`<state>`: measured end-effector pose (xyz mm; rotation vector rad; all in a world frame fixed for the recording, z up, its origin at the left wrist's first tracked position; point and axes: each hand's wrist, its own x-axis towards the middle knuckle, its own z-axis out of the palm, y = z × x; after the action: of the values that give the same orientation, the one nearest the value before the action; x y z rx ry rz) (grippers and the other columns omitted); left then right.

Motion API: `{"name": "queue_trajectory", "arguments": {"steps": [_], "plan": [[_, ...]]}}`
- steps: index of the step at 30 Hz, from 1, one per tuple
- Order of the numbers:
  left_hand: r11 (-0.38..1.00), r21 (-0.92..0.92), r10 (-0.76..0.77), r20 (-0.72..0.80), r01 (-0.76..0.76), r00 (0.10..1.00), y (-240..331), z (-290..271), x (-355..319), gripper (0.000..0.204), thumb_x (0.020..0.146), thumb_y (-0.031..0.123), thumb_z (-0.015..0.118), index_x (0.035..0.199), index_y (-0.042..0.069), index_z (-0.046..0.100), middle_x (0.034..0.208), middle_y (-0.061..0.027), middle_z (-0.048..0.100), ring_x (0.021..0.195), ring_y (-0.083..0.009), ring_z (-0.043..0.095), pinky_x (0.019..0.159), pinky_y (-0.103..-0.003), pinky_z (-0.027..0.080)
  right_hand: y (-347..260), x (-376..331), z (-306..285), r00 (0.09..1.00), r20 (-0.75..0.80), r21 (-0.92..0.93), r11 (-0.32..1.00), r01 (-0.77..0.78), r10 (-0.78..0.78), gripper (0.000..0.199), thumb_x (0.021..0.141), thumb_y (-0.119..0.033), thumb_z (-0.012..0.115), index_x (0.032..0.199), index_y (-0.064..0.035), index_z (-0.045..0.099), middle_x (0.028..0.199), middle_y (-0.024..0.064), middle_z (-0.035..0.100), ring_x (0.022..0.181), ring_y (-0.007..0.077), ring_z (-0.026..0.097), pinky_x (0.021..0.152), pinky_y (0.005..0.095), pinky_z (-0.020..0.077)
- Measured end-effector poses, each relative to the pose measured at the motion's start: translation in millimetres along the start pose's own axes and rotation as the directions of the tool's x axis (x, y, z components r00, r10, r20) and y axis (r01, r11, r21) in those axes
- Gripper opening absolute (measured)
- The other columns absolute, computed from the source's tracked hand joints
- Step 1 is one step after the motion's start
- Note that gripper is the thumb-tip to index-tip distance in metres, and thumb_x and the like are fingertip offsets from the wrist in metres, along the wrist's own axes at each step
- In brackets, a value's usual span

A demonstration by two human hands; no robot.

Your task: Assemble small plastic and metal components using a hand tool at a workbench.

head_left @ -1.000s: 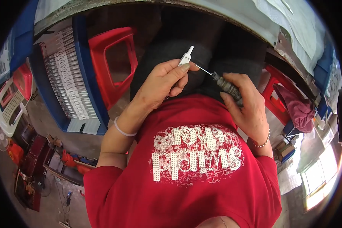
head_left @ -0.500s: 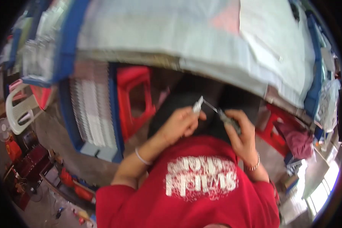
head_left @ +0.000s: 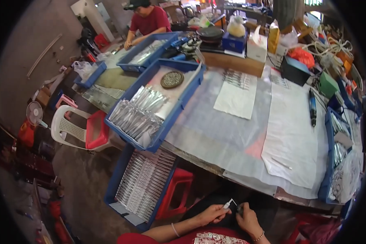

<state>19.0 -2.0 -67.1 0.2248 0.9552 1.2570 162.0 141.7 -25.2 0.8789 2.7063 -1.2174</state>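
Below the table (head_left: 232,134) edge, a small white part (head_left: 229,203) is pinched by the left hand (head_left: 212,213); it seems light and stiff, best held at its sides. A dark tool (head_left: 239,209) is gripped by the right hand (head_left: 248,219).

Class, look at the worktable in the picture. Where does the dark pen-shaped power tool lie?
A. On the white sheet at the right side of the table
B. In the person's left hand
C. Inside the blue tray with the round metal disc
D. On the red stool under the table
A: the dark pen-shaped power tool lies alone on the white sheet at the table's right side, far from both hands.
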Motion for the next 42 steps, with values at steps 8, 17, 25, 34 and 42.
{"name": "queue_trajectory", "arguments": {"steps": [8, 17, 25, 34, 42], "plan": [[0.999, 0.035, -0.003, 0.014, 0.002, 1.0, -8, 4, 1, 0.026, 0.097, 0.026, 0.05, 0.103, 0.002, 0.058, 0.063, 0.0037, 0.046, 0.045, -0.0034, 0.036, 0.042, -0.018, 0.027, -3, 11, 9, 0.991, -0.118, 0.143, 0.989, -0.047, 0.064, 0.035, 0.077, -0.027, 0.071, 0.09, 0.0015, 0.056, 0.072, 0.0227, 0.062, 0.071, 0.0397, 0.064, 0.06, 0.043, 0.0494], [0.999, 0.038, 0.032, -0.021, -0.031, 0.999, -1, -4, -1, 0.024, 0.097, 0.025, 0.051, 0.102, 0.003, 0.058, 0.061, 0.004, 0.044, 0.044, -0.0035, 0.036, 0.039, -0.018, 0.026, -12, 21, 12, 0.993, -0.117, 0.164, 0.986, 0.01, 0.009, 0.028, 0.082, -0.024, 0.064, 0.088, 0.0014, 0.053, 0.07, 0.0237, 0.061, 0.068, 0.0413, 0.063, 0.057, 0.0442, 0.0479], [0.998, 0.007, 0.061, -0.08, -0.06, 0.995, 1, -6, -10, 0.024, 0.097, 0.023, 0.05, 0.104, 0.001, 0.057, 0.061, 0.0032, 0.043, 0.044, -0.0041, 0.036, 0.04, -0.018, 0.026, -3, 32, 23, 0.997, -0.079, 0.3, 0.953, 0.045, -0.023, 0.023, 0.086, -0.02, 0.058, 0.08, 0.0015, 0.052, 0.063, 0.0168, 0.061, 0.058, 0.0295, 0.063, 0.053, 0.0379, 0.0475], [0.998, -0.031, 0.058, -0.064, -0.06, 0.996, 7, -10, -10, 0.024, 0.097, 0.022, 0.05, 0.105, 0.001, 0.057, 0.06, 0.0031, 0.042, 0.043, -0.0042, 0.035, 0.039, -0.019, 0.026, 17, 46, 39, 0.998, -0.058, 0.358, 0.934, 0.017, 0.003, 0.025, 0.085, -0.022, 0.063, 0.078, 0.0005, 0.055, 0.059, 0.0116, 0.059, 0.054, 0.0224, 0.06, 0.049, 0.0331, 0.0455], [0.999, -0.001, 0.047, -0.008, -0.047, 0.999, -6, -10, -6, 0.025, 0.097, 0.025, 0.05, 0.106, 0.003, 0.058, 0.061, 0.0041, 0.044, 0.045, -0.0032, 0.036, 0.04, -0.018, 0.026, 6, 36, 36, 0.995, -0.059, 0.448, 0.893, -0.048, 0.083, 0.025, 0.087, -0.021, 0.062, 0.075, 0.0, 0.054, 0.054, 0.0067, 0.056, 0.046, 0.0132, 0.056, 0.042, 0.0285, 0.0415]]}}
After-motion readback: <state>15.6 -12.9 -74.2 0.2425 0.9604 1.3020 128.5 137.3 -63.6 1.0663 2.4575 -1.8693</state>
